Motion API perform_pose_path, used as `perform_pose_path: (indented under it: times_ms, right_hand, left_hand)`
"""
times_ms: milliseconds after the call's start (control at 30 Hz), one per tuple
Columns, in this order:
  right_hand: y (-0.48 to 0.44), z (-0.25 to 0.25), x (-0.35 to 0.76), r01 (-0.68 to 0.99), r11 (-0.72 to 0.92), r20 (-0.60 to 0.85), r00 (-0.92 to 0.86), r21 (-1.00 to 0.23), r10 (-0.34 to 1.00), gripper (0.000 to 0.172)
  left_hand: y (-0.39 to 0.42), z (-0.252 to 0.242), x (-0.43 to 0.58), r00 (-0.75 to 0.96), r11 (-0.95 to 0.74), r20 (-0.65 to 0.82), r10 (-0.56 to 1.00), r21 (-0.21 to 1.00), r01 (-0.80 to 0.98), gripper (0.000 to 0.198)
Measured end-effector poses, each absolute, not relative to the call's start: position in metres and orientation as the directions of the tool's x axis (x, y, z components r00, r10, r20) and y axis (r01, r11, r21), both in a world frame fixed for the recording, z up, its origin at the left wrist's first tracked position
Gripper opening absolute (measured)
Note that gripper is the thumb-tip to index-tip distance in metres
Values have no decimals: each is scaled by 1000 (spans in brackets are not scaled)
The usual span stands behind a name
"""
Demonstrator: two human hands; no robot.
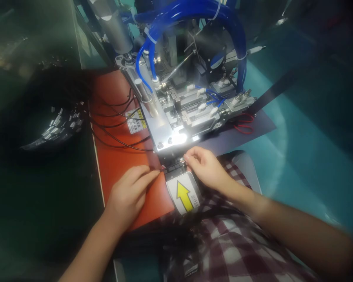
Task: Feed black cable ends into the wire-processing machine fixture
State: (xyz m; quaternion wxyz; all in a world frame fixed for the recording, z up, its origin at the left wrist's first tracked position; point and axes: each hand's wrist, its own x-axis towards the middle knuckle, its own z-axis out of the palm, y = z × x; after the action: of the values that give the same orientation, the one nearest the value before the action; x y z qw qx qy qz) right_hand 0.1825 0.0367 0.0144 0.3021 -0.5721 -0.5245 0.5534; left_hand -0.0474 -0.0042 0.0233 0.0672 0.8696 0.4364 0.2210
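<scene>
My left hand (129, 192) rests on the orange mat (111, 156), its fingers pinched on a thin black wire (163, 169) that leads into the small black fixture (175, 167) at the machine's front. My right hand (204, 166) is on the other side of that fixture, fingertips pinched on a small metal part (182, 158) at its top edge. Just below the fixture sits a white plate with a yellow arrow (184, 194) pointing toward the machine.
A metal machine (179, 113) with blue air hoses (194, 15) and small cylinders stands behind the fixture. Black cables (114, 129) cross the mat. A dark tray of small shiny metal parts (60, 127) lies at the left. Checked clothing (223, 235) fills the foreground.
</scene>
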Motion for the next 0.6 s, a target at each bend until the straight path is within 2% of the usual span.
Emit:
perform_pose_path:
  times_ms: [67, 233, 367, 467, 600]
  right_hand:
    - [39, 16, 184, 239, -305, -352, -188, -922, 917, 18]
    - [41, 9, 192, 52, -432, -433, -210, -900, 877, 23]
    - [38, 4, 193, 127, -337, -359, -248, -933, 900, 32]
    - [34, 2, 188, 202, -244, -289, -229, -948, 930, 32]
    - [29, -3, 182, 122, -204, -222, -157, -971, 962, 28]
  left_hand:
    - [-5, 23, -47, 525, -613, 329, 785, 293, 734, 29]
    - [-6, 22, -48, 507, -590, 316, 802, 284, 756, 28]
    - [-6, 21, -49, 490, -572, 304, 817, 314, 758, 30]
    - [-5, 22, -48, 497, -581, 311, 810, 323, 747, 31]
    - [-5, 22, -48, 496, -582, 312, 810, 325, 746, 30]
